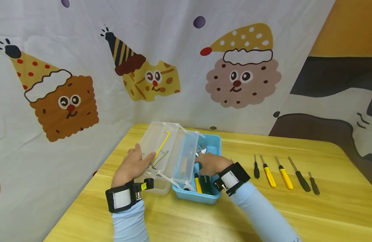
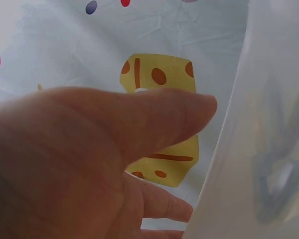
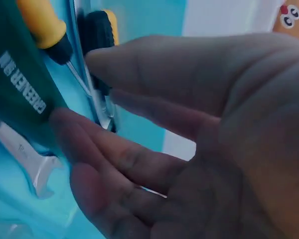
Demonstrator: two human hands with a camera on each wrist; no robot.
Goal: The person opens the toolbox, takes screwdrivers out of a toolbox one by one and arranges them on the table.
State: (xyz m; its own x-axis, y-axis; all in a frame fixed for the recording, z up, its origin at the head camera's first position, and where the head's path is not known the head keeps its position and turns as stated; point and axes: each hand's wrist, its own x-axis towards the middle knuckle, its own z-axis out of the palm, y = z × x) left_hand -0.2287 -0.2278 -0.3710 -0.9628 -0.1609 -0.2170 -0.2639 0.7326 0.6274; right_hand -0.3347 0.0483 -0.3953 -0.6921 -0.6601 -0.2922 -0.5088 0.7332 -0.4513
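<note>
Near end of the blue box: yellow-handled screwdriver, green item side by side. Left grip loose, thumb and fingers apart, at the translucent lid's left edge; light support suits. Right grip parted inside; pinching singly should avoid snags. Silvery wrench beyond.

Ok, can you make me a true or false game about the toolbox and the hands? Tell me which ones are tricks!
1. The right hand reaches into the blue box. True.
2. Both hands are inside the blue box. False: the left hand is at the clear lid.
3. A green thing with white letters lies in the blue box. True.
4. The clear lid is closed. False: it is open.
5. Some screwdrivers lie on the table. True.
6. All those screwdrivers have black handles. False: two have yellow handles.
</note>
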